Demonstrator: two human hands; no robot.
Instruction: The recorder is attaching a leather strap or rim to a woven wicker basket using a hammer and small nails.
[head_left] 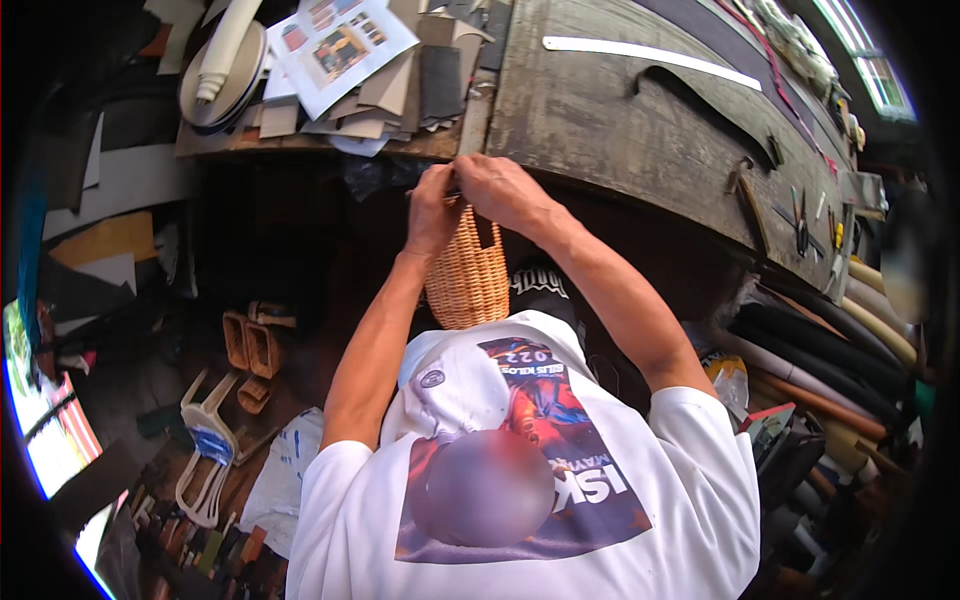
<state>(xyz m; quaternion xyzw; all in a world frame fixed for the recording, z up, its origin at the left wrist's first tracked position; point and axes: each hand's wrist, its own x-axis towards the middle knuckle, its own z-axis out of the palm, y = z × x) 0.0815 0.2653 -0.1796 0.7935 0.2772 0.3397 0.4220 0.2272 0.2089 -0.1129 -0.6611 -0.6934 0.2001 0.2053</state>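
A tan woven wicker basket [465, 275] sits low in front of my body, below the edge of the workbench. Both hands meet at its upper end. My left hand [434, 212] is closed at the basket's top on the left side. From the right, my right hand [503, 190] reaches over with bent fingers pressed together against the left one. A small dark bit shows between the hands, too little to name. The fingertips and the basket's upper rim are mostly hidden behind the hands.
On the worn workbench [590, 120] lie a white ruler [650, 60], a dark curved strip [710, 105] and small tools. Sheet scraps and a printed paper [340, 50] cover its left part. Wicker pieces [250, 345] and a white plastic chair [210, 450] stand lower left; rolls [815, 350] lie right.
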